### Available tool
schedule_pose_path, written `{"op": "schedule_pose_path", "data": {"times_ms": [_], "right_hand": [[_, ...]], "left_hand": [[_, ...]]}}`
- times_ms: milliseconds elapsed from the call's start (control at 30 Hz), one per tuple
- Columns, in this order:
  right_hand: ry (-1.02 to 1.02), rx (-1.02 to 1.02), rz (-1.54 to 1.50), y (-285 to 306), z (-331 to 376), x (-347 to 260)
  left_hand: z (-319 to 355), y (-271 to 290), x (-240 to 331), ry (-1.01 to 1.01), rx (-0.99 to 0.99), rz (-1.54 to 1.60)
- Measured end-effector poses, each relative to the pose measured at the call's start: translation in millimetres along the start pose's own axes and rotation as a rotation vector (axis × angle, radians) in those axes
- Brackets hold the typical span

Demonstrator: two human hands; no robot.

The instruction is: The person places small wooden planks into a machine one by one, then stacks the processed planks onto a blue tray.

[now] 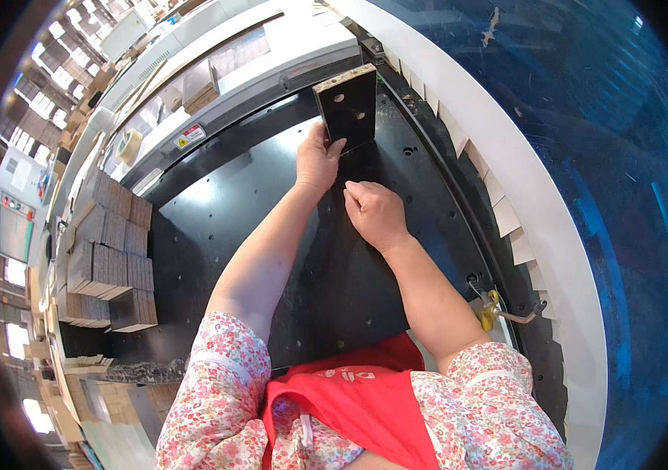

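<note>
A dark-faced particle board (pixel 352 110) with two round holes stands upright on the black machine table (pixel 216 211). Its raw, speckled edge shows along the top. My left hand (pixel 319 163) grips the board low on its left side, thumb against the face. Closer to me, my right hand (pixel 377 213) is closed just above the table, apart from the board. Its fingers are curled under, and whatever may be inside them is hidden.
Stacks of similar board pieces (pixel 111 251) line the table's left side. Behind are a pale machine beam (pixel 248 78) and a tape roll (pixel 128 146). A white curved rim with strip flaps (pixel 518 247) and a blue panel (pixel 631 196) border the right, near a yellow-handled clamp (pixel 490 310).
</note>
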State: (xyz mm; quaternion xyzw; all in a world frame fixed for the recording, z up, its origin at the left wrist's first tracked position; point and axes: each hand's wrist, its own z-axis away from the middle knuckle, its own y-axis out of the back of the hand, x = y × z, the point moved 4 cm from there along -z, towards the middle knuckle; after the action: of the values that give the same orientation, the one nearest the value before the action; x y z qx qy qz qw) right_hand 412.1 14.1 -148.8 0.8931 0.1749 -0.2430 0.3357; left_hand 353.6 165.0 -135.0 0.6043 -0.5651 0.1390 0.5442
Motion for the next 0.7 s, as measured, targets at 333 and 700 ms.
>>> {"op": "schedule_pose_path", "data": {"times_ms": [333,700], "right_hand": [[0.029,0.013,-0.004,3.4,-0.1,-2.8],[-0.089,-0.213,-0.028,-14.2,1.6,-21.0]], "left_hand": [[17.8,42.9,-16.1,0.130,0.075,-0.007],[152.4,188.2,-54.8,0.388,0.298,0.383]]}}
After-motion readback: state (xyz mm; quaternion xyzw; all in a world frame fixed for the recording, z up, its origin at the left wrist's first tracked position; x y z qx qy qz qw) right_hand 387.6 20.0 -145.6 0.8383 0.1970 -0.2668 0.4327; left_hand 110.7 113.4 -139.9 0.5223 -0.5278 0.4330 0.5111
